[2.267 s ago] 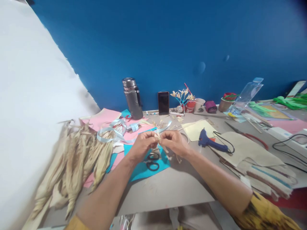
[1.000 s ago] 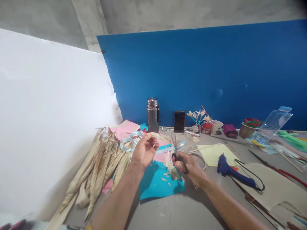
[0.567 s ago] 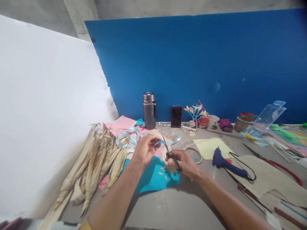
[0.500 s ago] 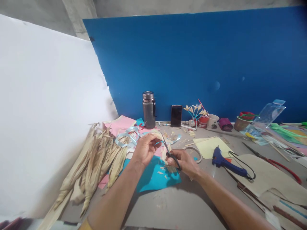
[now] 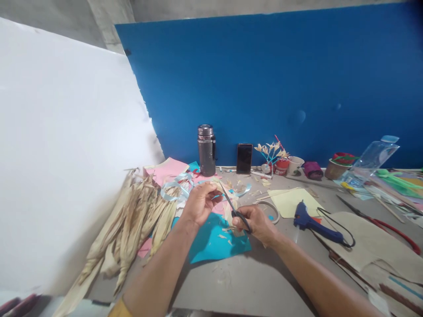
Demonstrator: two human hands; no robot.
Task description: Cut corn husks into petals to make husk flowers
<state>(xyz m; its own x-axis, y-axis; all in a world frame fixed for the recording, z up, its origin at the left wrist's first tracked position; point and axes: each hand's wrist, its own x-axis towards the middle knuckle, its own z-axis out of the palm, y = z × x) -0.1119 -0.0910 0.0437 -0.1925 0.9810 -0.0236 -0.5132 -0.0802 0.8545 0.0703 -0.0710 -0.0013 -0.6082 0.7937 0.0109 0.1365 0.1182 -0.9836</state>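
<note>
My left hand [image 5: 201, 203] is closed in a pinch on a small pale piece of husk [image 5: 216, 185], mostly hidden by the fingers. In my right hand [image 5: 257, 222] are black-handled scissors [image 5: 243, 220], their blades pointing up and left to the piece at my left fingertips. Under both hands lies a blue sheet [image 5: 211, 246] with small husk scraps [image 5: 223, 237] on it. A bundle of dry husks [image 5: 130, 224] lies left of my left hand. Right of my right hand is a roll of tape [image 5: 276, 213].
A flask [image 5: 206, 152], a phone [image 5: 244, 158], husk flowers [image 5: 271, 152] and a paper cup [image 5: 295, 165] stand at the back. On the right are a blue glue gun [image 5: 317, 226], yellow paper [image 5: 287, 201], red-handled shears [image 5: 380, 223] and a tilted plastic bottle [image 5: 373, 158].
The view has shifted slightly, so the objects sit a little farther right. The scissors' blades look closer together; both hands keep nearly the same pose.
</note>
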